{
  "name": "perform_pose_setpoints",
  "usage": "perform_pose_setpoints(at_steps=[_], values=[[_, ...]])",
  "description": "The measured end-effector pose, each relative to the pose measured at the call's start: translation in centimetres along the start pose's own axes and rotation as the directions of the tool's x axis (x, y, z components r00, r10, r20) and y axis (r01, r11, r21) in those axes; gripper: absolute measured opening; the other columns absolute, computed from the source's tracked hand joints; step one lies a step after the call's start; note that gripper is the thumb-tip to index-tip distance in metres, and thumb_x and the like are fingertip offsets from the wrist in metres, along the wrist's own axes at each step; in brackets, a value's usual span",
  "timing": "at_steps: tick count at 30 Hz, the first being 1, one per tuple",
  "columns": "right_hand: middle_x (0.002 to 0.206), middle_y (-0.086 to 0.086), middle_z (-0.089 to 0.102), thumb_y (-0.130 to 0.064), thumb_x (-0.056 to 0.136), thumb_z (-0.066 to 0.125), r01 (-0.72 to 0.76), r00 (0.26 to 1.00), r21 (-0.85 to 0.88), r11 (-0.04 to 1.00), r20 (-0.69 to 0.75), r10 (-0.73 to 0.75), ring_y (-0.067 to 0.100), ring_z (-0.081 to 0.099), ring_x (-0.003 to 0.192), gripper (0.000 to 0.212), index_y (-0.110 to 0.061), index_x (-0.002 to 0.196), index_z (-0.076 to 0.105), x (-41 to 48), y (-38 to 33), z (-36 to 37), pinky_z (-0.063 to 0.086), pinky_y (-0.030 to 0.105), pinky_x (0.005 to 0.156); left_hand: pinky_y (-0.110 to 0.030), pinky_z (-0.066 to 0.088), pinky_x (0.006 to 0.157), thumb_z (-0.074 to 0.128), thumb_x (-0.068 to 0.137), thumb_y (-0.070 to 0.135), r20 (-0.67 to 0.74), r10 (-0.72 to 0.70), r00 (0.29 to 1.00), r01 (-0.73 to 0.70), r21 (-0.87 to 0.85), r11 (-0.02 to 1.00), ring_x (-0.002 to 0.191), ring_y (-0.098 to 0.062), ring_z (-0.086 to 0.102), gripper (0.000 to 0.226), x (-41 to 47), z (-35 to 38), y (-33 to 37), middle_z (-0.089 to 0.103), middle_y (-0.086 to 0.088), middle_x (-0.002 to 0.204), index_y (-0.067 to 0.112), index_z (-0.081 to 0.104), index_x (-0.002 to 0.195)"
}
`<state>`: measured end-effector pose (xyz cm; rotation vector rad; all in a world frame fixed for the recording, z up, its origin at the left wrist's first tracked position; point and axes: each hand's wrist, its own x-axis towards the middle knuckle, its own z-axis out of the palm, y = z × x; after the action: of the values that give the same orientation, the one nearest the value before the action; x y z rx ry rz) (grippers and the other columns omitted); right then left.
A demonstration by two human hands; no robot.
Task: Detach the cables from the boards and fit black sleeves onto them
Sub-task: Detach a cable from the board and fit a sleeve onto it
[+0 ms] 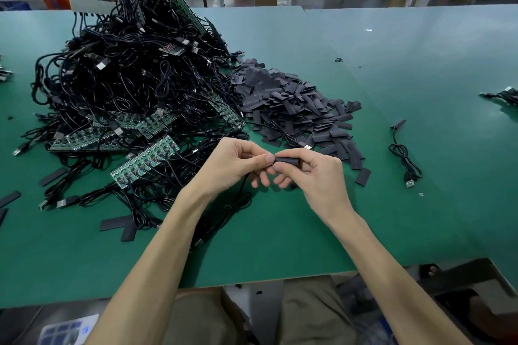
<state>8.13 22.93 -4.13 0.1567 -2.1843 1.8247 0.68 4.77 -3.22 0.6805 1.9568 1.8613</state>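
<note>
My left hand [238, 162] pinches the end of a black cable [224, 216], whose length hangs down and coils on the green table under my wrist. My right hand [311, 168] holds a black sleeve [288, 161] between thumb and fingers, its open end touching my left fingertips. The cable tip itself is hidden by the fingers. A big tangle of black cables [126, 81] still joined to green boards [145, 159] lies at the left. A heap of flat black sleeves [291, 109] lies behind my hands.
A sleeved cable [403, 154] lies coiled at the right, and more cables [504, 95] sit at the far right edge. Loose sleeves [123, 225] lie near the front left. The table's front edge [252, 283] is near my knees.
</note>
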Motion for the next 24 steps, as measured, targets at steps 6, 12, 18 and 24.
perform_pose_setpoints(at_steps=[6, 12, 18, 24], values=[[0.077, -0.001, 0.078, -0.009, 0.090, 0.078, -0.011, 1.000, 0.028, 1.000, -0.005, 0.011, 0.021, 0.074, 0.064, 0.020, -0.025, 0.100, 0.076, 0.00, 0.05, -0.02, 0.058, 0.024, 0.061, -0.024, 0.050, 0.051, 0.068, 0.095, 0.005, -0.004, -0.009, 1.000, 0.009, 0.001, 1.000, 0.059, -0.023, 0.068, 0.013, 0.03, 0.10, 0.20, 0.073, -0.019, 0.078, -0.007, 0.073, 0.092], [0.075, 0.003, 0.078, -0.008, 0.088, 0.080, -0.031, 1.000, 0.061, 0.998, -0.002, 0.031, 0.022, 0.073, 0.062, 0.018, -0.023, 0.098, 0.077, 0.04, 0.25, 0.00, 0.058, 0.025, 0.061, -0.023, 0.050, 0.050, 0.067, 0.096, 0.007, 0.017, -0.038, 0.999, 0.038, 0.014, 0.999, 0.060, -0.020, 0.069, 0.013, -0.16, 0.15, 0.28, 0.074, -0.014, 0.076, -0.003, 0.074, 0.090], [0.076, 0.005, 0.078, -0.006, 0.088, 0.079, -0.039, 0.999, 0.050, 0.998, 0.009, 0.039, 0.025, 0.074, 0.064, 0.014, -0.013, 0.101, 0.077, 0.06, 0.48, -0.04, 0.059, 0.029, 0.062, -0.023, 0.049, 0.047, 0.067, 0.096, 0.006, 0.015, -0.051, 0.999, 0.051, 0.007, 0.999, 0.059, -0.023, 0.070, 0.014, -0.16, 0.29, 0.27, 0.075, -0.018, 0.080, -0.006, 0.073, 0.092], [0.078, 0.006, 0.078, -0.012, 0.091, 0.079, -0.045, 0.999, 0.067, 0.997, -0.008, 0.046, 0.028, 0.074, 0.066, 0.017, -0.011, 0.107, 0.075, 0.17, 0.37, 0.07, 0.061, 0.033, 0.065, -0.024, 0.050, 0.049, 0.068, 0.096, 0.009, 0.011, -0.042, 0.999, 0.042, -0.003, 0.999, 0.063, -0.025, 0.071, 0.015, -0.14, 0.17, 0.16, 0.075, -0.020, 0.082, -0.005, 0.072, 0.092]])
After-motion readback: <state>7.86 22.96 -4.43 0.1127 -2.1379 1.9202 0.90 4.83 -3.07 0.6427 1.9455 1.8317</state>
